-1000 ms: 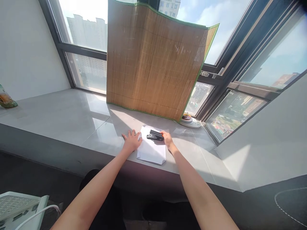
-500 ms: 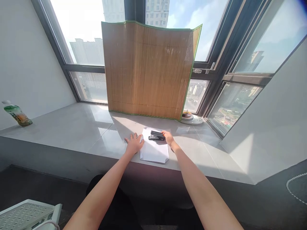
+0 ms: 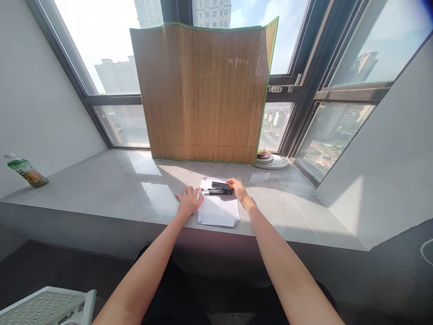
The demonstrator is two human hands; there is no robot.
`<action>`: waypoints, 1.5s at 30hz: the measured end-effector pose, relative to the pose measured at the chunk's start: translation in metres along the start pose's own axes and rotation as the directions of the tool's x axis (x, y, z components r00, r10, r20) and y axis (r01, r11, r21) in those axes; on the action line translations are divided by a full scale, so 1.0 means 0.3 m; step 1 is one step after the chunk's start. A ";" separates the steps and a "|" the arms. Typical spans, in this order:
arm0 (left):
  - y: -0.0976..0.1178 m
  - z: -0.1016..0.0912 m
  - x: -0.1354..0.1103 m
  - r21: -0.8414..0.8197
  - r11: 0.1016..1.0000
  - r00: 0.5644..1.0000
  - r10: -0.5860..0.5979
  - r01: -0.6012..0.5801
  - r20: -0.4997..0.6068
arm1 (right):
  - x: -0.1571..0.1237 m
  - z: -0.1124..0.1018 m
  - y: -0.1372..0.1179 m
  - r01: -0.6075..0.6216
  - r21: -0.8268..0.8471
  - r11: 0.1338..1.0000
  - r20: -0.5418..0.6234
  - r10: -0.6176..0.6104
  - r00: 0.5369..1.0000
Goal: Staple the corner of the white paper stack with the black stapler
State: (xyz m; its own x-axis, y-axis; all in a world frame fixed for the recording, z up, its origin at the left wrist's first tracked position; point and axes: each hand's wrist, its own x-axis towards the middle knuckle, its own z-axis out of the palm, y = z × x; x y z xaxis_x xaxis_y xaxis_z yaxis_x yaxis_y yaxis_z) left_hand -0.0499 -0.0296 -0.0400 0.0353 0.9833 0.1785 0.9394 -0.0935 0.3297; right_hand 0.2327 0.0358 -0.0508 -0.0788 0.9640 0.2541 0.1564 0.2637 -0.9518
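A black stapler [image 3: 221,189] lies over the upper part of some white paper [image 3: 218,211] on the window sill. From its left end a thin bar or tray sticks out toward my left hand. My right hand [image 3: 239,190] grips the stapler's right end, fingers closed beside an orange part. My left hand [image 3: 188,201] rests with fingers spread at the paper's left edge, its fingertips close to the protruding bar. Whether they touch it I cannot tell. The paper's lower corners look folded.
A bamboo mat [image 3: 206,95] with green edging stands against the window. Stacked plates [image 3: 265,159] sit at its lower right. On the far left a green-labelled bottle [image 3: 27,170] leans at the wall. A white perforated plastic piece [image 3: 47,304] is at lower left.
A thin bar now juts from the stapler's left end, and the orange part at its right end shows more. My left hand stays nearly in place. The camera view has shifted slightly.
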 end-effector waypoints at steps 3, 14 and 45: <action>0.003 -0.006 -0.005 0.005 1.000 1.000 -0.001 0.001 0.001 | -0.012 -0.013 -0.023 0.026 0.012 1.000 0.028 -0.026 0.999; -0.013 0.008 -0.001 -0.053 0.998 1.000 -0.014 0.014 -0.002 | -0.061 0.011 -0.058 0.115 -0.105 0.988 0.127 -0.102 0.987; 0.086 -0.016 0.062 -0.844 -0.460 0.889 -0.212 0.277 0.407 | -0.106 0.096 -0.115 0.697 -0.615 0.368 0.293 -0.714 0.635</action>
State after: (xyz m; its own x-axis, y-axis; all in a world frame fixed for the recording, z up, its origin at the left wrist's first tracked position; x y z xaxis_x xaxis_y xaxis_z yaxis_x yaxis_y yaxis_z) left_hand -0.0268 -0.0146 -0.0237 -0.0291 0.9571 -0.2884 -0.7096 0.1834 0.6803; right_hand 0.2014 -0.0050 -0.0310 -0.4505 0.4139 0.7911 0.6083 0.7909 -0.0674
